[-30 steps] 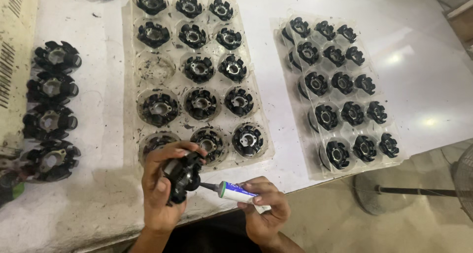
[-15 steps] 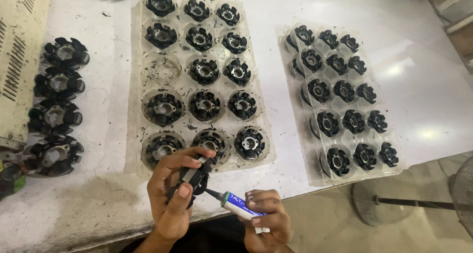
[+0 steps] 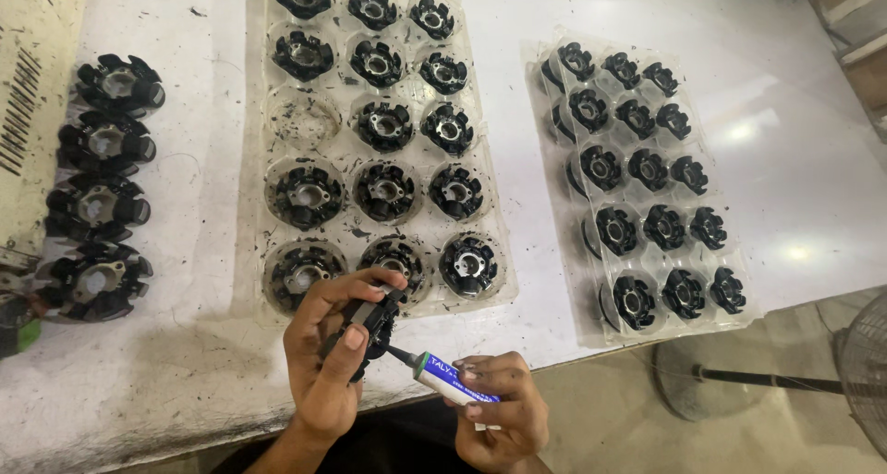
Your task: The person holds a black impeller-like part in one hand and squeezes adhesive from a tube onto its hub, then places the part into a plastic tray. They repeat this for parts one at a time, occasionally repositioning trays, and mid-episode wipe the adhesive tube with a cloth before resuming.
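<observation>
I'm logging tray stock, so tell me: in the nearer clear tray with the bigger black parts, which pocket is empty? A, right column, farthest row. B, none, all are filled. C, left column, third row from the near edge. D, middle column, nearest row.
C: the clear tray shows one bare pocket in its left column, third row up; the other pockets hold black parts.

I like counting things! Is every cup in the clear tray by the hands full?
No, one is empty. In the near tray, the left cup in the third row holds only dark specks, while the other cups each hold a black part.
</observation>
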